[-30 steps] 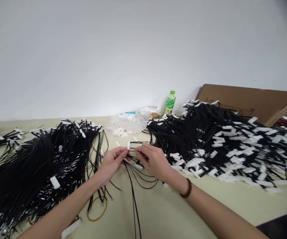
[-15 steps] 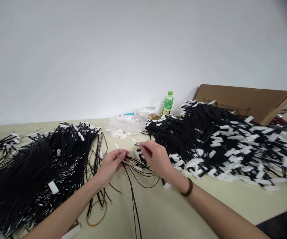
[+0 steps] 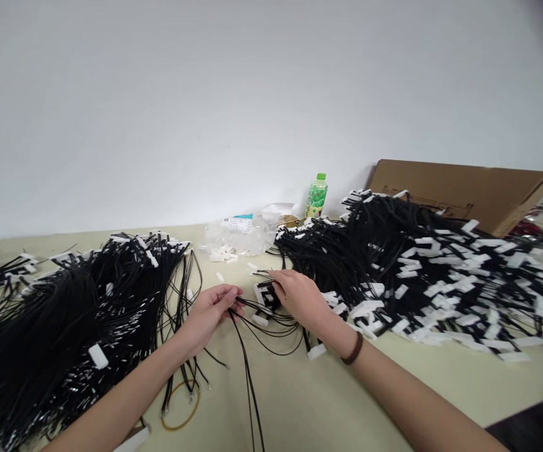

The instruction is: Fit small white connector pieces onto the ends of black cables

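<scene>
My left hand is closed in a pinch on several thin black cables. Some of them hang down toward the front edge, while others loop right beneath my other hand. My right hand reaches over cables with white connectors, its fingers bent down and closed at a black cable end; the fingertips are partly hidden. Under and beside it lie white connector housings on black leads. A loose small white piece rests just beyond my left hand.
A big heap of black cables covers the left side, with a yellow-brown ring near it. Another heap with white connectors fills the right. Behind are a plastic bag, a green bottle and a cardboard box.
My right hand has lowered and flattened over the cables, its fingertips shifting slightly right. My left hand keeps its pinch in nearly the same place.
</scene>
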The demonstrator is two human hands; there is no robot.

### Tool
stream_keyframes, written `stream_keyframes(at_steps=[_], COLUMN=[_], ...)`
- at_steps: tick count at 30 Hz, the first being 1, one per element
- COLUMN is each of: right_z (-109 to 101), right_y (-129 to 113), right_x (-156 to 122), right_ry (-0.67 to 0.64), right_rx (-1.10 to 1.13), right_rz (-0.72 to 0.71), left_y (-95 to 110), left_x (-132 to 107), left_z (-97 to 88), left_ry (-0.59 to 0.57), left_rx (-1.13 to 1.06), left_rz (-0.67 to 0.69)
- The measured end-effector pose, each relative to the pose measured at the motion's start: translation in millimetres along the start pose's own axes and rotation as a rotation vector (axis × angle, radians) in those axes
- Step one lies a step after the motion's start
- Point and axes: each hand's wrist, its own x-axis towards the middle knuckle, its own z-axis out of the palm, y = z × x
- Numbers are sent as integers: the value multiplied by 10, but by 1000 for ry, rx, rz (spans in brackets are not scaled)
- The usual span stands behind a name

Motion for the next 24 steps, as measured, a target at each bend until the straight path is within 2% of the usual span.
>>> stream_keyframes(at_steps=[3, 7, 10, 12, 14, 18, 24], right_z=[42, 62, 47, 25, -2, -43, -30], right_y=[49, 86, 86, 78, 68, 50, 47], right_x=[6, 18, 15, 9, 2, -7, -23], right_ry=[-34, 27, 236, 408, 498, 497, 460], right_rx=[-26, -37, 40, 129, 179, 149, 187], right_rz=[-12, -37, -101, -205, -325, -503, -588], left_y=[-17, -26, -13, 0, 9, 2, -28], left_x=[6, 25, 35, 34, 29, 28, 56], left_z=[-9, -31, -55, -66, -69, -68, -93], left_ry=[-8, -15, -8, 0, -4, -20, -22], left_rx=[1, -33, -96, -140, -174, -220, -230], left_rz=[-12, -28, -52, -71, -80, -70, -58])
